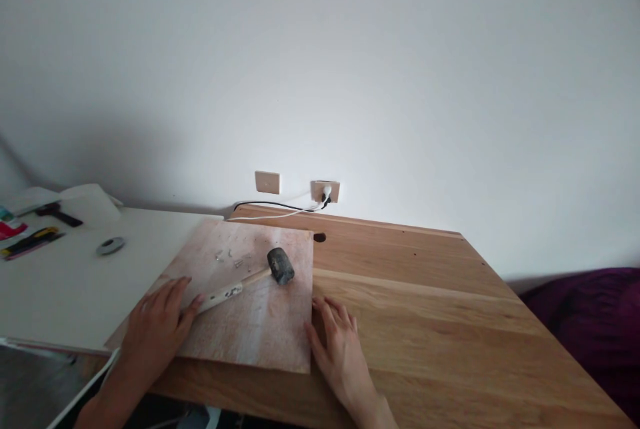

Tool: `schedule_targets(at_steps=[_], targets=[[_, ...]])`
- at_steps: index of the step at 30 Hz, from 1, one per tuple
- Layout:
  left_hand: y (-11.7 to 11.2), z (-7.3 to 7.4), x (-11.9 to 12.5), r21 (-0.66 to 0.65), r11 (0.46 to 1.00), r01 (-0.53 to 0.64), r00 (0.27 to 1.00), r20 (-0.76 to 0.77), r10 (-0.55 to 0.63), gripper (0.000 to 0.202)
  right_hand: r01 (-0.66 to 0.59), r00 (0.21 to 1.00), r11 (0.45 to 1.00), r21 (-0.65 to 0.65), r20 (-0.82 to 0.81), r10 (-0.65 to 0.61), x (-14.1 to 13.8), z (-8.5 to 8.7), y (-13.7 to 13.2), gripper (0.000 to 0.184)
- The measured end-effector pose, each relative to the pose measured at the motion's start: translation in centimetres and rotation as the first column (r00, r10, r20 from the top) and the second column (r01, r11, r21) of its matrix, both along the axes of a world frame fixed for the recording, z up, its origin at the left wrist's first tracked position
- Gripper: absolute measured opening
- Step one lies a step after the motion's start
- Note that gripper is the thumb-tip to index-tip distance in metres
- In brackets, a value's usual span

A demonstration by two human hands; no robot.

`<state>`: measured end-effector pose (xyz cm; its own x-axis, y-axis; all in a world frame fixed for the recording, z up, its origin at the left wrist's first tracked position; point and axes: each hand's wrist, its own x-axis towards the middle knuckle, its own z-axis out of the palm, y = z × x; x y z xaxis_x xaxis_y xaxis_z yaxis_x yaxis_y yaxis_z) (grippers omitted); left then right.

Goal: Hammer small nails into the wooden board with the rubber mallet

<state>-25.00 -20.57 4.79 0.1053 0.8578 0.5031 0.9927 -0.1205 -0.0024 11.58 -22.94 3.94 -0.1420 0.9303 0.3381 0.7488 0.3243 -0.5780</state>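
A thin wooden board (pixel 260 322) lies across the wooden desk and the white table. On it rests a rubber mallet (pixel 281 266), its black head toward the back right and its pale handle slanting toward my left hand. Several small metal pieces, perhaps screws or pins (pixel 239 263), are scattered behind the handle. My left hand (pixel 159 319) lies flat over the board's left side, fingers stretched out, thumb beside the handle's end; I cannot tell whether it touches. Against the board's right edge, my right hand (pixel 336 342) rests on the desk with fingers extended, holding nothing.
The wooden desk (pixel 430 322) has a cable hole (pixel 319 238) near the back. Cords run to a wall socket (pixel 325 191). On the white table (pixel 55 296) lie a tape roll (pixel 111 246), a dark-handled tool (pixel 59 214) and cutters or pens. Purple fabric (pixel 590 322) sits at right.
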Motion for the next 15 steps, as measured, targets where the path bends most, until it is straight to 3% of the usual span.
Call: schedule_targets(at_steps=[2,6,9,15], targets=[[-0.3,-0.1,1.2,0.058,0.998,0.009,0.996,0.083,-0.014,0.042,0.029,0.999,1.000,-0.003,-0.038,-0.029,0.8,0.1,0.1,0.021],[-1.0,-1.2,3.4,0.071,0.997,0.037,0.976,0.210,-0.051,0.035,0.054,0.987,0.998,-0.039,-0.149,-0.060,2.4,-0.7,0.2,0.034],[-1.2,-1.9,4.5,0.100,0.994,0.043,0.960,0.270,-0.069,0.032,0.057,0.971,0.998,-0.012,-0.233,-0.059,2.8,-1.8,0.4,0.026],[-1.1,-0.9,4.9,0.154,0.988,0.000,0.927,0.370,-0.058,0.027,0.044,0.955,0.999,0.025,-0.296,-0.035,2.7,-2.3,0.6,0.017]])
